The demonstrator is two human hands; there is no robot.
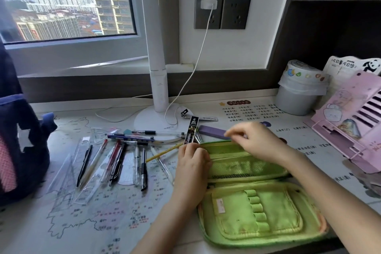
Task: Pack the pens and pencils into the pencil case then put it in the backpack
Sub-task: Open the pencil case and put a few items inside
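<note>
A green pencil case (253, 208) lies open flat on the desk in front of me. My left hand (190, 168) grips its left edge near the mesh pocket. My right hand (250, 140) pinches the far rim of the case, fingers closed on the fabric. A black lead-refill box (191, 131) stands just beyond my left hand. Several pens and pencils (117, 159) lie spread on the desk to the left, with a yellow pencil (165, 151) closest to the case. A dark blue backpack (20, 146) stands at the left edge.
A white desk lamp (158, 88) and its cable stand behind the pens. Clear rulers (70, 173) lie under the pens. A purple eraser case (212, 131) sits behind the case. A small lined bin (299, 90) and a pink book stand (350, 126) are at the right.
</note>
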